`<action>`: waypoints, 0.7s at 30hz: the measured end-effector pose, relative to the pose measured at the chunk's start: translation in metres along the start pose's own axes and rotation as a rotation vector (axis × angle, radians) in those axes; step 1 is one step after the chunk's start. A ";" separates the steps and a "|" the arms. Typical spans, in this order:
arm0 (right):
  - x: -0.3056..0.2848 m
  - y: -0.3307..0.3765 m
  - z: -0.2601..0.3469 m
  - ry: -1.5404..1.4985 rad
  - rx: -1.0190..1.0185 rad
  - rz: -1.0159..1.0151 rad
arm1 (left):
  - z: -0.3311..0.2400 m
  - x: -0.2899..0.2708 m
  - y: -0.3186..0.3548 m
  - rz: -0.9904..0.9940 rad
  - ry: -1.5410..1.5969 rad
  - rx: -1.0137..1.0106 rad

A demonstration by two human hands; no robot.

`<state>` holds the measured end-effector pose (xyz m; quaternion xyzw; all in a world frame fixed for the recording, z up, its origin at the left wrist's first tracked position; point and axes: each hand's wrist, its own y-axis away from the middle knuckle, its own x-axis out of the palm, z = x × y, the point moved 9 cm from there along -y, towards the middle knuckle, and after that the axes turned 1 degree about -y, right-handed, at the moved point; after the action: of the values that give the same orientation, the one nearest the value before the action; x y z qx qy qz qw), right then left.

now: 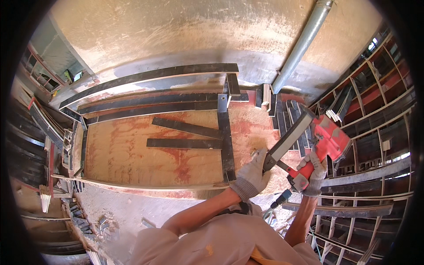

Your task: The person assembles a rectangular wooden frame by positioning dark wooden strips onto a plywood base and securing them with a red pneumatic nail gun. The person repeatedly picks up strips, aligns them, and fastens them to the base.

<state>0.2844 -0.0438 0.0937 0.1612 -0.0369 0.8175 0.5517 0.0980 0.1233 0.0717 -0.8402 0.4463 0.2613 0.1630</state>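
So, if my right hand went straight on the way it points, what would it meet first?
Most likely the red nail gun itself: your right hand grips it, and the tool's bulky upper part looks to lie straight ahead, though depth is hard to judge here.

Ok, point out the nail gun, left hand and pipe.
Nail gun (330, 139), head view: red body.
Left hand (251, 176), head view: middle of the glove.
Pipe (301, 46), head view: mid-length.
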 end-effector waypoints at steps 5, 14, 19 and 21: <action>0.096 -0.010 0.051 0.107 -0.200 0.238 | 0.004 -0.040 -0.044 -0.299 0.133 -0.061; 0.196 -0.100 0.039 -0.351 0.285 0.764 | 0.022 -0.045 -0.116 -0.273 0.145 -0.112; 0.229 -0.153 0.016 0.051 0.330 0.768 | 0.089 -0.022 -0.172 -0.411 0.077 -0.071; 0.227 -0.184 0.001 0.254 0.347 0.705 | 0.093 -0.078 -0.183 -0.862 -0.068 -0.003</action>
<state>0.3758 0.2289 0.1422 0.1269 0.1169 0.9639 0.2028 0.1873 0.3220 0.0495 -0.9409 0.0485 0.1977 0.2708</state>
